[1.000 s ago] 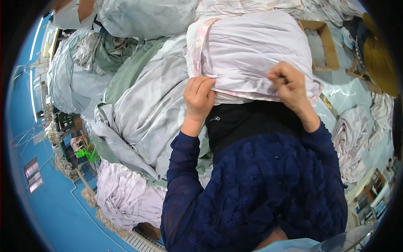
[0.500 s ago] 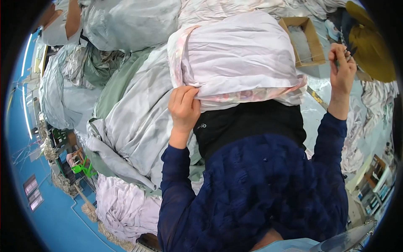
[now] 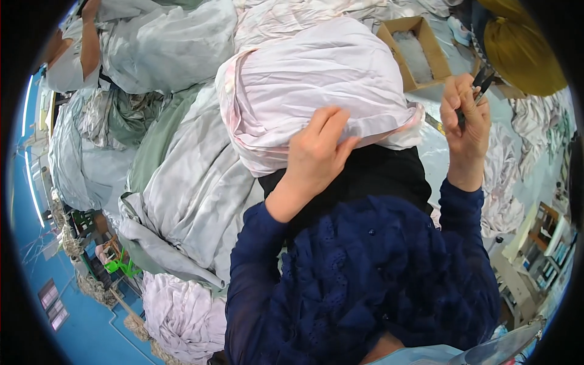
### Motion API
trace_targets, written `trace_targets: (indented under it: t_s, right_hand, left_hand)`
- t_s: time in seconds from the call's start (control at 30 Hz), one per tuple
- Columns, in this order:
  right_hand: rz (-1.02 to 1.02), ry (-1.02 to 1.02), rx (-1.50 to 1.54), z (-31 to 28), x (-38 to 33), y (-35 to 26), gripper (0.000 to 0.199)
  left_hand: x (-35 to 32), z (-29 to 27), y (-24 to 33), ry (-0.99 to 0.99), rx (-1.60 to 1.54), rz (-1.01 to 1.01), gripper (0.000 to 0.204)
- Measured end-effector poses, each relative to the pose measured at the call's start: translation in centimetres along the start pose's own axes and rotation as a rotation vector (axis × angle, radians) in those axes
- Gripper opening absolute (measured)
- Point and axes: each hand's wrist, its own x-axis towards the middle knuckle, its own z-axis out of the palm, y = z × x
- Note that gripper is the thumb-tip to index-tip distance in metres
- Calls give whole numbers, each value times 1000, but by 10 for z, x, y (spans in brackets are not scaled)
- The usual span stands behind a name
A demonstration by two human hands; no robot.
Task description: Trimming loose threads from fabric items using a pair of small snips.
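A pale pink cloth with a floral edge lies bunched in a thick, rounded bundle in front of me, draped toward my lap. My left hand is over its near edge, thumb and fingers apart, and no fold shows between them; whether the fingertips touch the cloth I cannot tell. Off to the right of the bundle, my right hand is raised and closed around small thread snips. The dark blades point up past the fingers, and most of the handle is hidden in the palm.
An open cardboard box with pale, fluffy scraps stands beyond the bundle. Grey-green fabric is heaped at my left. A co-worker's arm shows at far left, and a person in mustard clothing is at far right.
My left hand has left the bundle's left corner and moved right along its near edge, fingers now parted. The right hand with the snips has come a little lower and closer.
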Motion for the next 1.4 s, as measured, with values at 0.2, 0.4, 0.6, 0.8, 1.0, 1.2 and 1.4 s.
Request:
trace_targets:
  t_s: [0.2,0.4,0.6,0.8,1.0,1.2,1.4]
  right_hand:
    - [-2,-65,130,16,-6,2,20]
    - [69,193,-492,-8,-4,35,10]
    - [-40,-284,-866,26,-23,74,50]
    - [-141,-409,-1121,25,-24,99,43]
    - [-184,-342,-1120,26,-25,99,34]
    - [-114,-282,-1011,22,-28,99,28]
    - [-139,-324,-979,9,-24,110,24]
  left_hand:
    - [-5,31,-29,-186,139,-17,27]
    - [-22,36,-41,-91,-152,-157,22]
    - [-22,30,-24,-43,-243,-291,36]
    - [-55,5,-11,42,-293,-448,20]
    - [-56,9,-6,-202,-1110,-1048,26]
    - [-55,22,-1,187,-1239,-1170,23]
    - [-51,15,7,289,-1215,-1280,29]
